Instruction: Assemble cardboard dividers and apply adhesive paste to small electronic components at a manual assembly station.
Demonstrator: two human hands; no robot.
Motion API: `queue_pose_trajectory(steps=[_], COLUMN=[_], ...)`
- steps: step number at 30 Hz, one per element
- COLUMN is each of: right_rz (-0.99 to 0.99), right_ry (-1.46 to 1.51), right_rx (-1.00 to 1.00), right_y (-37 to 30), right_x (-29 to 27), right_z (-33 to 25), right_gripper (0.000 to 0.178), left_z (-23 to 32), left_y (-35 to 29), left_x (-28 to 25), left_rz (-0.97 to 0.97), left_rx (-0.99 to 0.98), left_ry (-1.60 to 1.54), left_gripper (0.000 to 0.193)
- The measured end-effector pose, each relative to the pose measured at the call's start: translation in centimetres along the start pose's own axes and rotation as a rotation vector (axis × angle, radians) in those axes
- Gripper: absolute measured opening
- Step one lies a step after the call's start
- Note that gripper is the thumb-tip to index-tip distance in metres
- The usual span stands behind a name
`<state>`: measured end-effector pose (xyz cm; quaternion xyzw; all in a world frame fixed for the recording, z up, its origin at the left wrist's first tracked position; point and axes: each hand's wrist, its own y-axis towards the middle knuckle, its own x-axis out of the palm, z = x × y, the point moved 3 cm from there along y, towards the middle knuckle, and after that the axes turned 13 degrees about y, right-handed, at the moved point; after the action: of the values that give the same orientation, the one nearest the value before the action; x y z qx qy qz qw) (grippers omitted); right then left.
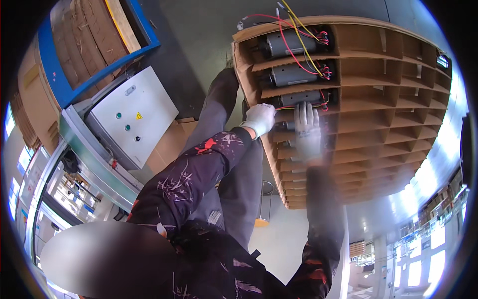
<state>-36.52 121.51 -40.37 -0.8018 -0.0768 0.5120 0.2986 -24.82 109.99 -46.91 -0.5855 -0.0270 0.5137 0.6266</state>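
In a cardboard divider box [368, 97], grey cylindrical motors lie in a column of narrow compartments. Red, yellow and dark wires [298, 42] rise loosely from the upper motors. My left hand [259, 120], in a pale glove, is closed at the box's left edge. Red and yellow wires [285, 107] run into its fingers from the third motor [298, 97]; their ends are hidden. My right hand [307, 130], also gloved, lies with fingers stretched across the third motor's lower side and the row below. It partly covers the motors there.
Dividers at the box's right hold no visible motors. To my left stand a white control cabinet [133, 117] with buttons and a blue-framed bin [67, 97] with cardboard. My legs [239, 184] are beside the box's left edge. A wire-framed stool [266, 199] stands below it.
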Motion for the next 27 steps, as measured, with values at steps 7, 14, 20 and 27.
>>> queue_pose_trajectory(steps=[7, 14, 20, 27], right_rz=[-0.129, -0.244, -0.044, 0.550], right_ry=[-0.099, 0.012, 0.105, 0.206], right_rx=[-0.230, 0.077, 0.114, 0.481], right_y=[0.5, 2.4, 1.8, 8.8], right_x=[2.6, 4.3, 5.8, -8.0], right_z=[-2.2, 0.0, 1.8, 0.5], right_gripper=[0.052, 0.055, 0.050, 0.051], left_z=[-1.5, 2.0, 3.8, -0.4], left_y=[0.9, -4.8, -4.3, -1.0], left_x=[1.1, -0.5, 1.0, 3.0], left_rz=[-0.057, 0.194, 0.082, -0.081], left_rx=[0.019, 0.051, 0.259, 0.182], left_ry=[0.026, 0.041, -0.154, -0.114], left_gripper=[0.026, 0.053, 0.066, 0.061])
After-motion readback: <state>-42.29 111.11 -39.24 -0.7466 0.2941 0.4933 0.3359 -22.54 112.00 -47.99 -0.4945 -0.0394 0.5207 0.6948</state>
